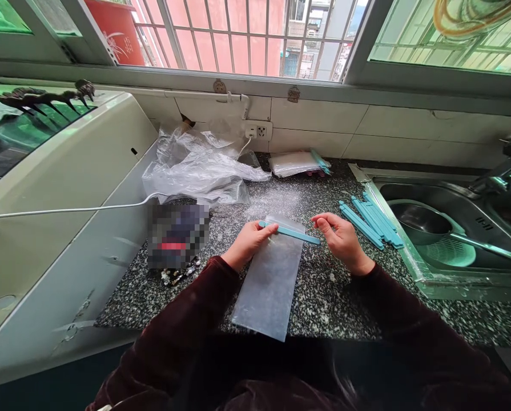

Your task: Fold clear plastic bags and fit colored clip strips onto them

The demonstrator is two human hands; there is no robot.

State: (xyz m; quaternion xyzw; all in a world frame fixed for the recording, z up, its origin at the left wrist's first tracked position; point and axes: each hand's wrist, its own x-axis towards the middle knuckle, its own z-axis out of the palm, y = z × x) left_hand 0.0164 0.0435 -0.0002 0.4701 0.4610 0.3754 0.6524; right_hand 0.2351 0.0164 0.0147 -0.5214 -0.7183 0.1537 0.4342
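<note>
My left hand (250, 240) pinches the left end of a light-blue bag-sealing clip (298, 233) between thumb and fingers. The clip lies across the upper part of a flat, cloudy clear plastic bag (268, 291), whose top edge shows just beyond it. Below the clip, the bag extends toward the counter's front edge. My right hand (338, 240) is a little past the clip's right end, apart from it, with its fingers curled in and nothing visible in them. Several more blue clips (370, 220) lie in a loose pile to the right, beside the sink.
Crumpled clear plastic (199, 165) lies at the back left, near a wall socket (258, 130). A packet of clear bags with clips (296, 164) is by the wall. A blurred-out dark object (178, 234) sits left. The sink (413, 274) at right holds a pan (424, 220).
</note>
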